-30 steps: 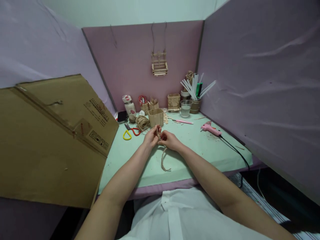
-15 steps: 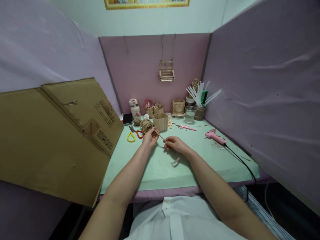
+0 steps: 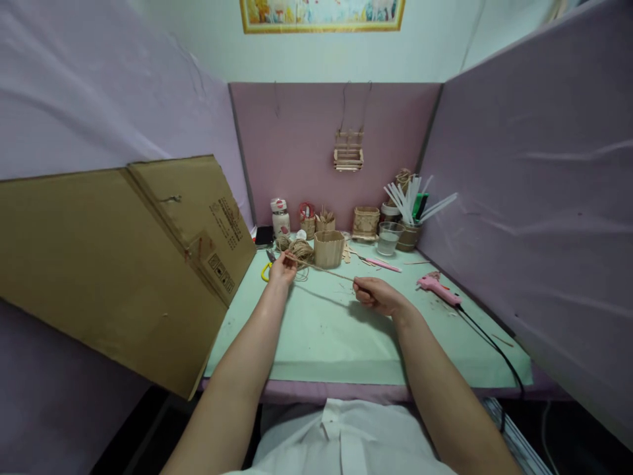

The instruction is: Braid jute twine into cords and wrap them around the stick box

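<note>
A length of brown twine (image 3: 326, 270) runs taut between my two hands above the table. My left hand (image 3: 283, 268) is closed on one end of the stretch, right in front of the twine ball (image 3: 301, 251). Farther right and nearer to me, my right hand (image 3: 374, 293) pinches the other end, its fingers curled. Just behind the stretched twine stands a small wooden-stick box (image 3: 329, 249). Scissors with yellow handles (image 3: 266, 271) lie beside my left hand, partly hidden by it.
A pink glue gun (image 3: 439, 289) with a black cord lies at the right. A pink craft knife (image 3: 383, 265), a cup of water (image 3: 388, 239) and a pot of white glue sticks (image 3: 409, 234) are at the back. A large cardboard sheet (image 3: 148, 264) leans at the left.
My hands have moved apart, the left one leftward and the right one rightward, so a longer stretch of twine spans between them. The camera view has shifted slightly.
</note>
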{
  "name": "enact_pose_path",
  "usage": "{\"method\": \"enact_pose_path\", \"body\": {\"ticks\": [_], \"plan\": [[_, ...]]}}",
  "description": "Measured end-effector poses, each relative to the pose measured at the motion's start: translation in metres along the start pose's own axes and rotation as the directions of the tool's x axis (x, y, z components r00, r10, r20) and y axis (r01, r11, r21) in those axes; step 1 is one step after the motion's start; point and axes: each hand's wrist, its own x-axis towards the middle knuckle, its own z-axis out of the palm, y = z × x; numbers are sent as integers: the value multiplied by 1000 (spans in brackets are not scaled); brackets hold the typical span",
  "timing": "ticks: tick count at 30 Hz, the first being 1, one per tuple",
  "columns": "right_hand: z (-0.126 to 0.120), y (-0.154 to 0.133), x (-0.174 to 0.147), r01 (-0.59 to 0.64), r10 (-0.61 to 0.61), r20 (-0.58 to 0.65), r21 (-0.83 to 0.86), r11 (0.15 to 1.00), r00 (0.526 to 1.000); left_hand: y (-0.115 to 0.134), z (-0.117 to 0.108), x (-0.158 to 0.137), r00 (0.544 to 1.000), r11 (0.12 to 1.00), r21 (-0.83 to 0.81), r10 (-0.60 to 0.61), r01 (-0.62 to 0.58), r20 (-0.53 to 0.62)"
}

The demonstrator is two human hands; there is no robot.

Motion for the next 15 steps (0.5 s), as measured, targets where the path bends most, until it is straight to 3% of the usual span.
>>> {"method": "enact_pose_path", "body": {"ticks": [6, 11, 15], "plan": [[-3, -4, 1, 111, -112, -4, 140, 984, 994, 3, -2, 3, 1000, 998, -52, -20, 20, 9], [1, -9, 3, 304, -277, -153, 196, 932, 949, -5, 1, 3, 1000, 999, -31, 8, -7, 23], [0, -10, 4, 390, -343, -231, 205, 898, 910, -10, 5, -2, 998, 997, -78, 16, -11, 66]]}}
